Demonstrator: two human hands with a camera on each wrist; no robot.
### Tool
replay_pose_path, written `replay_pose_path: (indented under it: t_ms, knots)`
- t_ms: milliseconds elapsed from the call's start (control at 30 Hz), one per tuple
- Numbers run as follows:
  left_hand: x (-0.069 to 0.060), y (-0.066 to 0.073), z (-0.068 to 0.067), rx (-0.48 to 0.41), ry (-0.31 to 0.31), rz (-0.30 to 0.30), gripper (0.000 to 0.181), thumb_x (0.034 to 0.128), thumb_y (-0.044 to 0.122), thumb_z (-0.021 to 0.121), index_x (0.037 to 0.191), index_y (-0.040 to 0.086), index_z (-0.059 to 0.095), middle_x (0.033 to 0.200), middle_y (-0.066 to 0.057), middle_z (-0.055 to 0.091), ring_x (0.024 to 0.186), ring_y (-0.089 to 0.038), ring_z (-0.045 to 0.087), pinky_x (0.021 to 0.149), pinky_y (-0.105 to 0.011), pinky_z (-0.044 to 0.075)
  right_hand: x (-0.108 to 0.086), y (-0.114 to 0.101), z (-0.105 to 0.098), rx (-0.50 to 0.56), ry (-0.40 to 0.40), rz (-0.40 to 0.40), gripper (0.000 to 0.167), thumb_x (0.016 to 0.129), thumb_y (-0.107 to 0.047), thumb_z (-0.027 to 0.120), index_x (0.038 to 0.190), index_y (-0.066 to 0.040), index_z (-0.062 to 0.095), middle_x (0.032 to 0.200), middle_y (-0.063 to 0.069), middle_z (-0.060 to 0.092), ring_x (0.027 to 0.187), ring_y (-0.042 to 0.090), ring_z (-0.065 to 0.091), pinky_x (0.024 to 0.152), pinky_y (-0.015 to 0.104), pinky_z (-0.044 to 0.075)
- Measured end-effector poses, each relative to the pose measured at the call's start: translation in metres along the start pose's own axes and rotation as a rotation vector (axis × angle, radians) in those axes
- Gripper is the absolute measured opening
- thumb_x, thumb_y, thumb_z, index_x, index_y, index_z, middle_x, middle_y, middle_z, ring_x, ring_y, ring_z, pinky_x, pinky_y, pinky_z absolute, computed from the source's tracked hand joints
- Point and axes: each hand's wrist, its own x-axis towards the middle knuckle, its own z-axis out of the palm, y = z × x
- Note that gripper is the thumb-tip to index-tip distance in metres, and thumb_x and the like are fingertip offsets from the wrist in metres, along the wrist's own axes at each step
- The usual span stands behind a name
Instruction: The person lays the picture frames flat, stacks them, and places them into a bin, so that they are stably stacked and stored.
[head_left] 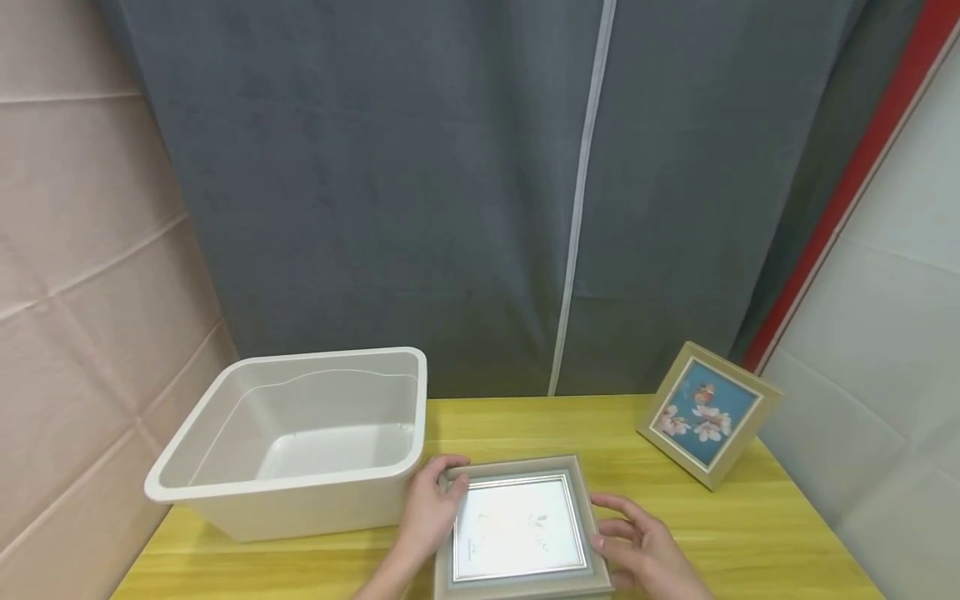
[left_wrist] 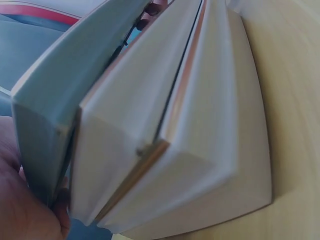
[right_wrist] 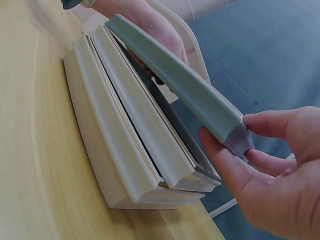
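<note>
In the head view, a picture frame with a pale border and a white picture lies under both hands. The wrist views show that it is the top one of a stack of frames, tilted up with a wedge-shaped gap beneath it. My left hand holds its left side, thumb on the upper face. At the opposite side my right hand pinches a corner of the top frame between thumb and fingers. Part of the left hand hides behind the frame in the left wrist view.
Left of the stack stands a white plastic tub with nothing visible inside. At the back right, another frame with a blue flower picture stands upright on the yellow wood-grain table. A grey curtain hangs behind, with pale walls on both sides.
</note>
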Motion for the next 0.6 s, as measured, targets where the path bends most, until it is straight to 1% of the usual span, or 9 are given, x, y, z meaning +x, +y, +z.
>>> replay_pose_path:
  t_ms: [67, 167, 200, 233, 333, 400, 433, 533, 600]
  knots:
    - [0.000, -0.001, 0.001, 0.007, -0.004, -0.006, 0.027, 0.0927, 0.005, 0.068, 0.119, 0.003, 0.069, 0.121, -0.011, 0.068, 0.097, -0.027, 0.063, 0.099, -0.056, 0.047, 0.000, 0.001, -0.002, -0.064, 0.014, -0.010, 0.070, 0.101, -0.015, 0.065, 0.155, 0.007, 0.027, 0.117, 0.013, 0.063, 0.102, 0.029, 0.067, 0.086, 0.049, 0.059]
    - [0.001, -0.003, 0.002, 0.022, -0.007, -0.006, 0.027, 0.0923, 0.005, 0.068, 0.119, 0.002, 0.069, 0.118, -0.010, 0.068, 0.086, -0.019, 0.058, 0.095, -0.051, 0.049, 0.000, 0.002, -0.004, -0.154, 0.034, -0.037, 0.068, 0.100, -0.015, 0.066, 0.153, 0.009, 0.031, 0.121, 0.015, 0.065, 0.107, 0.030, 0.065, 0.089, 0.046, 0.058]
    - [0.001, -0.004, 0.002, 0.025, -0.010, -0.008, 0.027, 0.0923, 0.005, 0.068, 0.119, 0.002, 0.069, 0.118, -0.010, 0.068, 0.078, -0.017, 0.056, 0.093, -0.049, 0.049, 0.000, 0.002, -0.004, -0.177, 0.040, -0.050, 0.068, 0.099, -0.015, 0.066, 0.152, 0.009, 0.032, 0.123, 0.017, 0.064, 0.109, 0.032, 0.064, 0.090, 0.045, 0.057]
    - [0.002, -0.004, 0.003, 0.029, -0.011, -0.007, 0.026, 0.0923, 0.005, 0.068, 0.118, 0.002, 0.069, 0.118, -0.010, 0.068, 0.078, -0.017, 0.055, 0.093, -0.049, 0.049, 0.000, 0.003, -0.004, -0.195, 0.045, -0.063, 0.068, 0.099, -0.014, 0.067, 0.152, 0.010, 0.033, 0.126, 0.019, 0.063, 0.113, 0.033, 0.062, 0.091, 0.043, 0.057]
    - [0.003, -0.007, 0.005, 0.034, 0.000, 0.007, 0.025, 0.0920, 0.004, 0.068, 0.117, 0.002, 0.070, 0.117, -0.010, 0.068, 0.095, -0.023, 0.060, 0.098, -0.055, 0.047, 0.000, 0.005, -0.004, -0.198, 0.039, -0.086, 0.069, 0.097, -0.014, 0.069, 0.151, 0.012, 0.033, 0.134, 0.023, 0.058, 0.118, 0.036, 0.060, 0.092, 0.037, 0.056]
    - [0.003, -0.008, 0.006, 0.038, 0.005, 0.013, 0.025, 0.0917, 0.004, 0.068, 0.116, 0.002, 0.070, 0.117, -0.010, 0.068, 0.100, -0.027, 0.062, 0.099, -0.058, 0.046, 0.001, 0.007, -0.005, -0.192, 0.032, -0.090, 0.070, 0.097, -0.013, 0.069, 0.151, 0.013, 0.032, 0.136, 0.024, 0.055, 0.118, 0.034, 0.059, 0.090, 0.033, 0.056]
    - [0.003, -0.008, 0.007, 0.042, 0.009, 0.021, 0.024, 0.0913, 0.003, 0.068, 0.115, 0.002, 0.070, 0.116, -0.010, 0.068, 0.109, -0.031, 0.061, 0.102, -0.060, 0.044, 0.001, 0.008, -0.005, -0.183, 0.023, -0.087, 0.071, 0.097, -0.013, 0.069, 0.151, 0.014, 0.031, 0.136, 0.023, 0.055, 0.116, 0.032, 0.060, 0.090, 0.032, 0.055]
    - [0.003, -0.009, 0.009, 0.055, 0.013, 0.033, 0.022, 0.0902, 0.001, 0.067, 0.112, 0.003, 0.072, 0.113, -0.008, 0.068, 0.115, -0.034, 0.061, 0.103, -0.060, 0.043, 0.002, 0.010, -0.006, -0.143, -0.016, -0.073, 0.071, 0.098, -0.010, 0.067, 0.151, 0.015, 0.027, 0.134, 0.019, 0.056, 0.110, 0.027, 0.062, 0.089, 0.036, 0.056]
    - [0.003, -0.010, 0.010, 0.060, 0.014, 0.035, 0.021, 0.0893, 0.000, 0.067, 0.109, 0.004, 0.072, 0.110, -0.006, 0.069, 0.114, -0.033, 0.061, 0.104, -0.059, 0.042, 0.003, 0.012, -0.007, -0.134, -0.031, -0.066, 0.071, 0.097, -0.009, 0.067, 0.151, 0.015, 0.027, 0.132, 0.016, 0.058, 0.109, 0.027, 0.062, 0.088, 0.038, 0.057]
